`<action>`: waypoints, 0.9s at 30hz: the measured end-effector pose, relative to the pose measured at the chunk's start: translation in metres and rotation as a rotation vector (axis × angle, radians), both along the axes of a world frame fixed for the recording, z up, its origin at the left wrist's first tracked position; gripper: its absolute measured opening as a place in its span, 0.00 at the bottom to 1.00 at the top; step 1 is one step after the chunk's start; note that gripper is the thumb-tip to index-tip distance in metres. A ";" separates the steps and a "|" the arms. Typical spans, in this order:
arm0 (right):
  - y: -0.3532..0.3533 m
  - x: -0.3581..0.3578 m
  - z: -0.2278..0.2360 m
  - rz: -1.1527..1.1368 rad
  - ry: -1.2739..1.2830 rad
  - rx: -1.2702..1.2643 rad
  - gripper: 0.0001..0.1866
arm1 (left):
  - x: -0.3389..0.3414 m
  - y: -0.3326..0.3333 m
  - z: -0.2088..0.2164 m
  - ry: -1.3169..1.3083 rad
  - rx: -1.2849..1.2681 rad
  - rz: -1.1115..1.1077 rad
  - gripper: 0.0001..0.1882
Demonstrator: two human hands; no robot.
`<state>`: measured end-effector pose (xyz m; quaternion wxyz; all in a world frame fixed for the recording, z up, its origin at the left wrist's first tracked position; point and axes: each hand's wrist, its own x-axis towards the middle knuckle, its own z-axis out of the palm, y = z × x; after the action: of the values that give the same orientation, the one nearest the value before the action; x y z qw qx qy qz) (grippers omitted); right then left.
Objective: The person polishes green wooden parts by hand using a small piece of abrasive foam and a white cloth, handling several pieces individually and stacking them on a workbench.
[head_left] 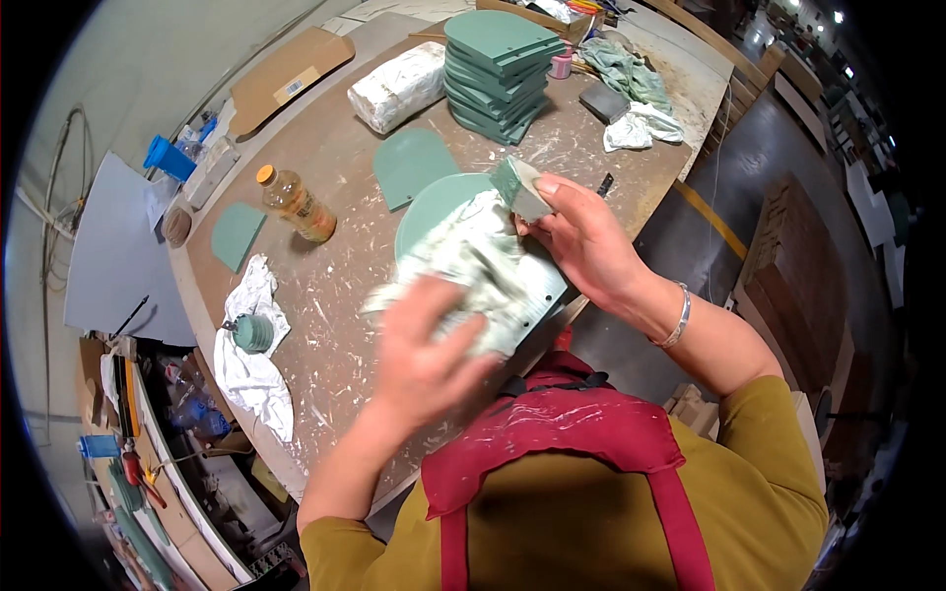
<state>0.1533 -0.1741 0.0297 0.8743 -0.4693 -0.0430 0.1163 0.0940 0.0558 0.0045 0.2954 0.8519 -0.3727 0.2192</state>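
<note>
1. Two bare hands work over one green panel (pixel 426 209) on the brown table (pixel 340 340), close to its near edge. Its rounded end lies far and left; dark holes line its near right edge.
2. The left hand (pixel 432 340) is blurred, its fingers spread over a crumpled pale cloth (pixel 471 258) that covers much of the panel. Whether the fingers grip the cloth or only press it, I cannot tell.
3. The right hand (pixel 596 236) pinches a small block (pixel 524 187), green on one face, between thumb and fingers above the panel's far right side.
4. The step in hand looks like wiping the panel's face, perhaps after rubbing it with the block.
5. The next move seems to call for even strokes out to the edges and around the holes, with the block kept clear of the cloth.
6. Farther off, a loose green plate (pixel 414 165) lies just beyond the panel, with a tall stack of green pieces (pixel 496 79) behind it. An amber bottle (pixel 298 205) stands to the left.
</note>
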 end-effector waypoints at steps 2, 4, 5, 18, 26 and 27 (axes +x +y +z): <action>-0.001 0.000 -0.002 0.025 -0.043 -0.036 0.15 | -0.001 -0.008 -0.007 -0.063 0.075 0.039 0.15; -0.003 0.002 -0.004 0.050 -0.079 -0.056 0.15 | 0.008 0.001 -0.009 -0.109 0.097 0.090 0.13; -0.004 0.001 -0.003 0.057 -0.061 -0.094 0.16 | 0.016 0.006 -0.006 -0.182 0.130 0.136 0.12; -0.004 0.006 0.001 0.202 -0.181 -0.358 0.16 | 0.109 0.034 0.022 0.183 -0.093 0.513 0.16; 0.007 -0.003 0.002 0.239 -0.244 -0.393 0.17 | 0.111 0.044 0.002 0.371 0.025 0.535 0.15; 0.005 -0.002 0.004 0.239 -0.248 -0.402 0.17 | 0.113 0.042 0.007 0.349 -0.051 0.493 0.16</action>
<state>0.1510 -0.1694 0.0340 0.7318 -0.6357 -0.1809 0.1665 0.2074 0.0974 0.0118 0.3143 0.9338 -0.0925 0.1437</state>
